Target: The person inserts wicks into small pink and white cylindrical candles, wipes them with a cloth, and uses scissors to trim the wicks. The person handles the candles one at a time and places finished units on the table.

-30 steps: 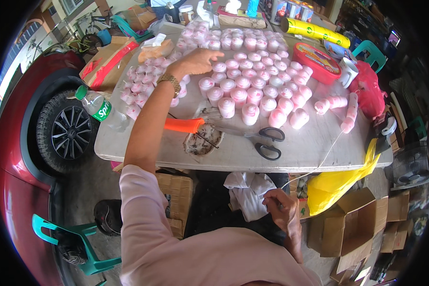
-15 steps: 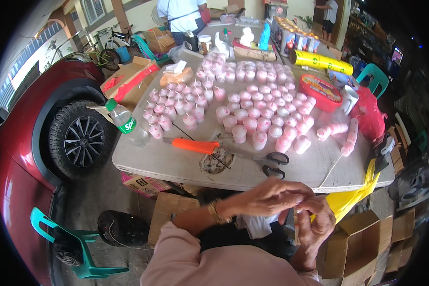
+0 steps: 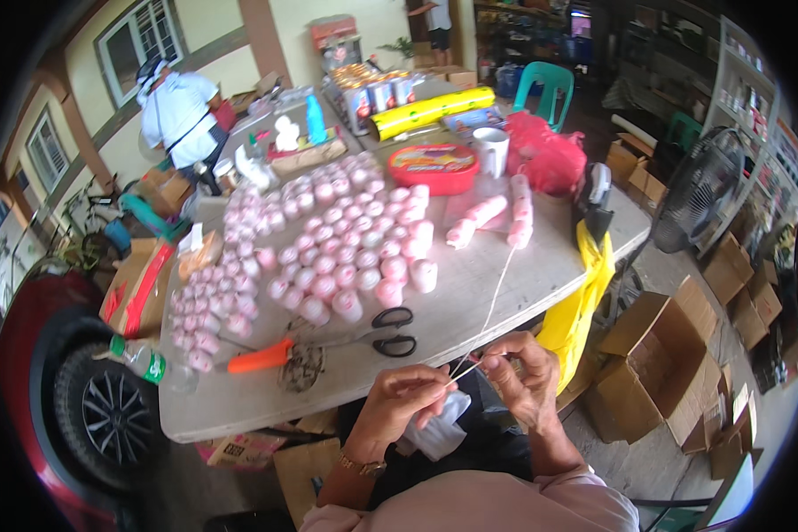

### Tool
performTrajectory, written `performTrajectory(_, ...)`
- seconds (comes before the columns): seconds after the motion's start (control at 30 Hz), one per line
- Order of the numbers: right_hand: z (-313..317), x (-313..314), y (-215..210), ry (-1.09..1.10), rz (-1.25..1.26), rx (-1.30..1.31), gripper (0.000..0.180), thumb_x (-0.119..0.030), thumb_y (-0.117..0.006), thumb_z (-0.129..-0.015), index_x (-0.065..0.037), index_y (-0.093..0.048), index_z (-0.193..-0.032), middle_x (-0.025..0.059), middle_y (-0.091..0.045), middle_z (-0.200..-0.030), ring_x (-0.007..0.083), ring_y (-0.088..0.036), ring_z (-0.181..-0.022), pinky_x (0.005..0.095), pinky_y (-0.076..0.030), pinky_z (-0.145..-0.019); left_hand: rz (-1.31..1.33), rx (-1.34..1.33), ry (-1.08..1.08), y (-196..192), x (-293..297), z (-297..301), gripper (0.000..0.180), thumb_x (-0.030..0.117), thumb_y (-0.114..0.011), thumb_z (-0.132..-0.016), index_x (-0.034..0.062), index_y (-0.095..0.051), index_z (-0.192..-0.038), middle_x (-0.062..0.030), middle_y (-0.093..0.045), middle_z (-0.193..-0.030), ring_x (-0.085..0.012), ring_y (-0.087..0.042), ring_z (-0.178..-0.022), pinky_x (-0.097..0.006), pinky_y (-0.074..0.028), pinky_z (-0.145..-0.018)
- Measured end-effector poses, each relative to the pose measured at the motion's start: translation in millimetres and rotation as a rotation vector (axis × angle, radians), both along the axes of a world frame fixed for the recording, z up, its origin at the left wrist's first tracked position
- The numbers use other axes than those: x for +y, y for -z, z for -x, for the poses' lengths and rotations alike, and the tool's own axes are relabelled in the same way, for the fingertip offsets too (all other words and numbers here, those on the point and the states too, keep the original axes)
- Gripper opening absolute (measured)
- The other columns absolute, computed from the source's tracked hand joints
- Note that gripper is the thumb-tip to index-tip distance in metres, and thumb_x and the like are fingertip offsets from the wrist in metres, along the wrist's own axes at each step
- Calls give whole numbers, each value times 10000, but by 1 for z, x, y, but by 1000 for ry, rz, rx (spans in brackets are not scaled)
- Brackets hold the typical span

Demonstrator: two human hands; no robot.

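At the table's near edge, my left hand [image 3: 412, 403] pinches a pale string [image 3: 491, 306] between thumb and fingers. My right hand [image 3: 525, 377] has its fingers closed on the same string a short way to the right, so a bit of it is stretched between them. From the hands the string runs up the tabletop to a pink wrapped roll [image 3: 520, 213]. Beside that roll lies another pink-and-white roll [image 3: 477, 222]. Many small pink-and-white cylinders [image 3: 346, 257] stand in groups on the table. Black-handled scissors [image 3: 392, 332] with an orange sheath [image 3: 262, 356] lie left of the hands.
On the table [image 3: 470, 297] are a red oval tub [image 3: 433, 170], a white mug [image 3: 490, 152], a red plastic bag [image 3: 545, 151] and a yellow roll [image 3: 433, 113]. A plastic bottle [image 3: 139, 357] stands at left. A yellow bag [image 3: 576, 310], fan [image 3: 700, 191] and open carton [image 3: 661, 363] are right.
The view has swung to the right. My hands, close together before, have moved apart, and the string now shows stretched between them.
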State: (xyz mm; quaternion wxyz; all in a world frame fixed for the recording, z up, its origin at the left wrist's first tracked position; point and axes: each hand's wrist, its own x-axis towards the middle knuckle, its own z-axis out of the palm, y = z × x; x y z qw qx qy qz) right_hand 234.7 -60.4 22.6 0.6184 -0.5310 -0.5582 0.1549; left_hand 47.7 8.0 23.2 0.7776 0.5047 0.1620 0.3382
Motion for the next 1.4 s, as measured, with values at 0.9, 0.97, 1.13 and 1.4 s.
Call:
performTrajectory(0.9, -1, 2, 16, -109, -119, -12, 130, 19, -690, -812, -7, -627, -922, 112, -637, -916, 224, -645, -797, 313, -513, -698, -474, 265, -277, 4, -1, -33, 114, 86, -707, -855, 23, -723, -948, -63, -715, -900, -102, -661, -682, -319, -406, -1010)
performTrajectory(0.97, 2, 4, 17, -102, -108, 22, 163, 43, -706, -792, -12, -633, -926, 100, -642, -915, 194, -651, -774, 290, -515, -690, -368, 202, -268, 3, -1, -35, 121, 80, -693, -872, 2, -719, -961, -73, -719, -927, -92, -664, -653, -295, -438, -973)
performTrajectory(1.13, 2, 8, 14, -71, -48, 103, 180, 52, -720, -771, -13, -633, -915, 78, -646, -860, 170, -646, -733, 279, -510, -654, -343, 202, -351, 3, -3, -38, 88, 47, -680, -879, -11, -711, -938, -43, -724, -880, -60, -656, -616, -341, -310, -1110)
performTrajectory(1.4, 5, 8, 7, 63, -102, -234, 191, 73, -685, -758, -2, -606, -915, 103, -629, -833, 216, -636, -698, 301, -504, -627, -343, 167, -537, 5, -7, -48, 87, -11, -695, -837, 25, -688, -916, -17, -712, -799, -79, -662, -596, -406, -233, -1156)
